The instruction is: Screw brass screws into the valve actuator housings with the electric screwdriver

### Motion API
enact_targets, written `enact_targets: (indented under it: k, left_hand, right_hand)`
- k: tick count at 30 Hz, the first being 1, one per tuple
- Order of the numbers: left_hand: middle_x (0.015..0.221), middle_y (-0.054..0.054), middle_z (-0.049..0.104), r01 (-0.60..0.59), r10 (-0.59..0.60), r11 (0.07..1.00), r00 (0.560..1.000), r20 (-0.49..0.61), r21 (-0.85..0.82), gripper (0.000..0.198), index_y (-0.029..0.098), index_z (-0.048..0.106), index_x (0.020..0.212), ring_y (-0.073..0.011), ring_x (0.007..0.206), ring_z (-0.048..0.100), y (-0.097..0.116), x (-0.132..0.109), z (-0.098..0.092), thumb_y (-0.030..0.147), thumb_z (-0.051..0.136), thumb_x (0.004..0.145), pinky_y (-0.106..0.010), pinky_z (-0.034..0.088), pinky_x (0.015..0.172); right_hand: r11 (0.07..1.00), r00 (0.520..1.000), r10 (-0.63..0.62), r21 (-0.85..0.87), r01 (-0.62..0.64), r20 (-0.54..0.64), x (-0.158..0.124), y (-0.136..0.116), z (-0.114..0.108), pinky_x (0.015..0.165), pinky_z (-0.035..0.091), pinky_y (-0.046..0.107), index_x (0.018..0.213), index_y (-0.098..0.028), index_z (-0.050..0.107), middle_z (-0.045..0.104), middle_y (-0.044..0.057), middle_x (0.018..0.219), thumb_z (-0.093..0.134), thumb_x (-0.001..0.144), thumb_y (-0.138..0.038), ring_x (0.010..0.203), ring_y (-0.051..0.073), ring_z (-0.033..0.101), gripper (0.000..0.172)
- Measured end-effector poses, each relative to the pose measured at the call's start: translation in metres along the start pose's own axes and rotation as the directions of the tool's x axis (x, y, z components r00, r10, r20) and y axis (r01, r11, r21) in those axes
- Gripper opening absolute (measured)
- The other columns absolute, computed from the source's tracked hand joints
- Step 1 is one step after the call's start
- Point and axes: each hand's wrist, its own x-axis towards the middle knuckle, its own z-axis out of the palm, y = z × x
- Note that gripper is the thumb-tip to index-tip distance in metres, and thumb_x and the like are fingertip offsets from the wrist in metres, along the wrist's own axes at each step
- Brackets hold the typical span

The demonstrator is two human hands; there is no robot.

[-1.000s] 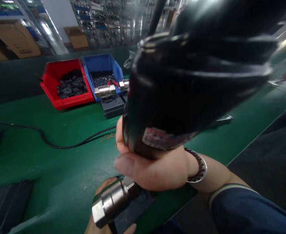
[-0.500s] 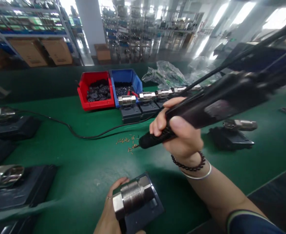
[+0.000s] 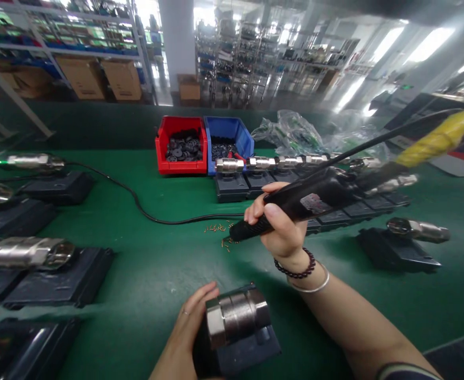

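Note:
My right hand (image 3: 281,221) is closed around a black electric screwdriver (image 3: 306,198), its tip pointing down-left at the loose screws. These small brass-coloured screws (image 3: 218,228) lie scattered on the green tabletop, some right at the screwdriver's tip. Whether a screw sits on the bit is too small to tell. Near the front edge my left hand (image 3: 194,322) grips a valve unit (image 3: 237,319), a silver metal fitting with hexagonal ends on a dark grey box. Its fingers lie along the unit's left side, and the thumb is mostly hidden.
A red bin (image 3: 182,167) of black round parts adjoins a blue bin (image 3: 239,134) of small dark parts. More valve units stand in a row behind my right hand, with others at left (image 3: 29,253) and right (image 3: 417,229). A black cable (image 3: 136,203) crosses the table; clear plastic bags (image 3: 291,132) lie behind.
The view has swung left, so the bench appears shifted right. The screwdriver's rear end has dropped and shows a yellow wrap; its tip stays by the screws. Both hands keep their holds.

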Motion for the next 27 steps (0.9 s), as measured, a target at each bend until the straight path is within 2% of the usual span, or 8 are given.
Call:
enact_targets:
  k: [2,5,7,9,12,15,21,27]
  left_hand:
    - [0.133,-0.009,0.044,-0.064,0.063,0.995,0.998,-0.013,-0.081,0.073,0.028,0.048,0.124,-0.0313,0.118,0.044,0.014,-0.002,-0.013,0.059,0.065,0.061,-0.045,0.037,0.099]
    - [0.117,-0.007,0.058,0.062,-0.076,0.995,0.979,-0.189,-0.079,0.045,0.025,0.058,0.112,-0.0247,0.110,0.052,0.033,0.005,-0.027,0.053,0.042,0.081,-0.042,0.040,0.097]
    - [0.108,-0.006,0.063,0.139,-0.133,0.990,0.929,-0.344,-0.010,0.036,0.022,0.061,0.105,-0.0216,0.101,0.057,0.045,0.015,-0.031,0.043,0.042,0.082,-0.040,0.044,0.093]
    - [0.107,-0.006,0.064,0.109,-0.050,0.987,0.905,-0.422,0.116,0.032,0.020,0.061,0.105,-0.0203,0.099,0.058,0.057,0.027,-0.031,0.034,0.049,0.079,-0.038,0.044,0.093]
    - [0.103,-0.005,0.065,0.005,0.104,0.960,0.922,-0.372,0.281,0.033,0.017,0.061,0.108,-0.0177,0.092,0.060,0.074,0.047,-0.029,0.023,0.058,0.075,-0.032,0.046,0.088]
    - [0.093,-0.005,0.068,-0.002,0.121,0.936,0.942,-0.314,0.352,0.021,0.015,0.066,0.096,-0.0167,0.085,0.061,0.079,0.067,-0.030,0.016,0.054,0.080,-0.028,0.047,0.082]
    - [0.073,-0.006,0.068,-0.022,0.136,0.914,0.957,-0.255,0.405,0.019,0.015,0.070,0.076,-0.0193,0.072,0.062,0.050,0.099,-0.035,0.010,0.051,0.079,-0.031,0.047,0.074]
    - [0.084,-0.007,0.066,-0.046,0.185,0.934,0.910,-0.372,0.354,0.022,0.014,0.069,0.089,-0.0178,0.083,0.058,0.062,0.079,-0.044,0.015,0.048,0.081,-0.030,0.045,0.079]
  right_hand:
    - [0.998,1.000,-0.022,0.067,0.022,-0.006,0.002,-0.010,0.003,0.050,0.043,0.026,0.094,-0.019,0.052,0.051,-0.003,0.061,0.058,0.075,-0.024,0.049,0.011,0.049,0.020]
    - [0.991,0.999,-0.037,0.129,0.040,-0.025,0.003,-0.032,0.008,0.049,0.042,0.025,0.091,-0.019,0.055,0.050,-0.003,0.059,0.059,0.073,-0.026,0.047,0.010,0.047,0.020]
    - [0.988,0.999,-0.029,0.151,0.034,-0.038,0.002,-0.050,0.011,0.048,0.041,0.025,0.089,-0.019,0.057,0.048,-0.003,0.057,0.061,0.071,-0.027,0.046,0.010,0.045,0.020]
    - [0.987,0.999,-0.016,0.158,0.022,-0.040,0.000,-0.065,0.014,0.047,0.040,0.025,0.088,-0.019,0.058,0.045,-0.003,0.056,0.062,0.071,-0.029,0.045,0.009,0.042,0.020]
    - [0.985,0.999,0.011,0.173,-0.005,-0.033,-0.003,-0.078,0.017,0.045,0.039,0.024,0.088,-0.020,0.058,0.043,-0.004,0.056,0.065,0.070,-0.032,0.044,0.009,0.040,0.023]
    - [0.982,1.000,0.005,0.191,0.001,-0.031,-0.004,-0.078,0.019,0.046,0.039,0.025,0.087,-0.020,0.058,0.043,-0.004,0.056,0.065,0.069,-0.033,0.045,0.009,0.040,0.024]
    - [0.991,0.992,-0.075,0.103,0.085,-0.097,0.000,-0.073,0.021,0.048,0.039,0.026,0.087,-0.020,0.057,0.044,-0.004,0.057,0.061,0.070,-0.031,0.046,0.010,0.041,0.021]
    - [0.994,0.995,0.044,0.101,-0.034,-0.092,-0.004,-0.102,0.013,0.049,0.035,0.021,0.083,-0.023,0.059,0.029,-0.006,0.056,0.070,0.062,-0.039,0.045,0.006,0.029,0.029]
